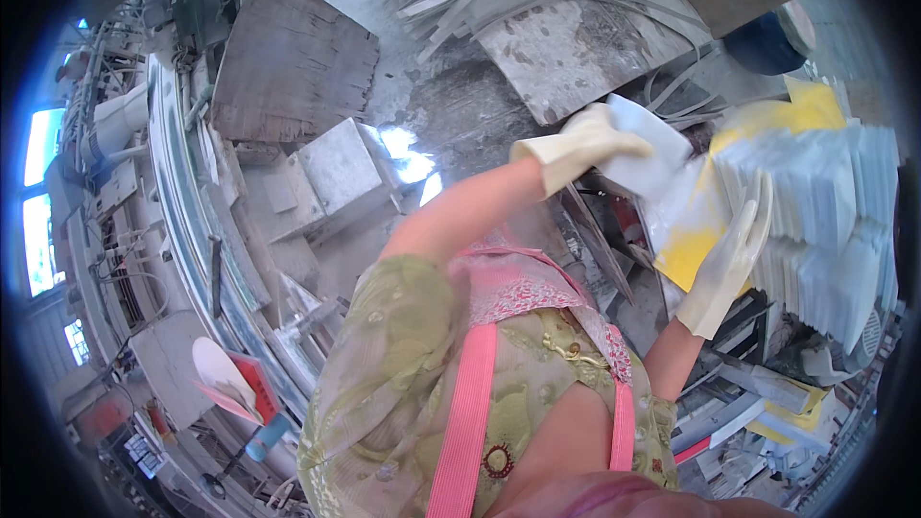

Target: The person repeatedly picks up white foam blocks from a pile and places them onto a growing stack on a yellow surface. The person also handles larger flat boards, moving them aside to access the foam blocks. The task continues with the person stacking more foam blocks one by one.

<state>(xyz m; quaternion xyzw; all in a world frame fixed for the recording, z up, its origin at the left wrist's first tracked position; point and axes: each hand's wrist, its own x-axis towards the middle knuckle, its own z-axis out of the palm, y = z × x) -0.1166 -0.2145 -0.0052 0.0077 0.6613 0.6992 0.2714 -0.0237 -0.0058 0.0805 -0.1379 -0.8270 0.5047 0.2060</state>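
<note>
Both my hands wear cream-coloured gloves. My left hand (590, 147) is closed on the edge of a thin white tile-like piece (648, 146), its thumb across the face. Beside it, on the right, a long row of similar white and pale-blue flat pieces (815, 192) stands close together on edge, blurred in places. My right hand (737, 247) has its fingers stretched out and lies along the near end of this row. Whether it presses on the pieces, I cannot tell. A yellow sheet or surface (683, 264) shows beneath and behind the row.
Dusty boards (585, 38) and stacked strips lie ahead. A large wooden panel (293, 58) leans at the upper left, near a grey metal box (345, 173). Long metal rails (182, 201) run down the left side. A dark blue round container (767, 43) stands far right.
</note>
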